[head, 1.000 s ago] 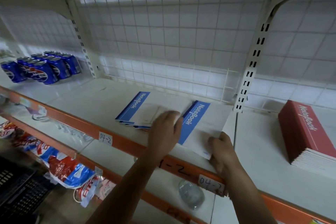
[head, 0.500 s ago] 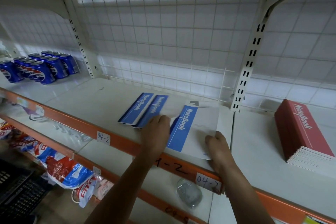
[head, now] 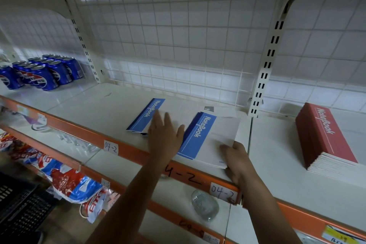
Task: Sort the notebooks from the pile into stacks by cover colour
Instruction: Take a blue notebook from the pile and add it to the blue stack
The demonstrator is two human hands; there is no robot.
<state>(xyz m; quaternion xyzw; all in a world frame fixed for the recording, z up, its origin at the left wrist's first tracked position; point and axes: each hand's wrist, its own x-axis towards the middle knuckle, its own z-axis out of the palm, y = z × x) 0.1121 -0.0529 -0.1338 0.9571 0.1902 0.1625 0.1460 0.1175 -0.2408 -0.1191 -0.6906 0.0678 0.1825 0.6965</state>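
Head view: left hand (head: 164, 138), fingers straight, lay flat on blue notebooks (head: 145, 117); right hand (head: 240, 162), thumb on top, pinched the neighbouring blue stack (head: 200, 134) at its corner.

Two piles of blue notebooks are lying flat on the shelf (head: 95, 109) in front of you. The left blue pile (head: 145, 115) is showing a blue band with the white word "NoteBook", and your left hand (head: 165, 136) is resting flat on its pale cover. The right blue pile (head: 200, 134), slightly fanned, is lying just beside it, and your right hand (head: 235, 156) is gripping its near corner. Well apart on the right, the red notebooks (head: 324, 134) are sitting in one neat stack.
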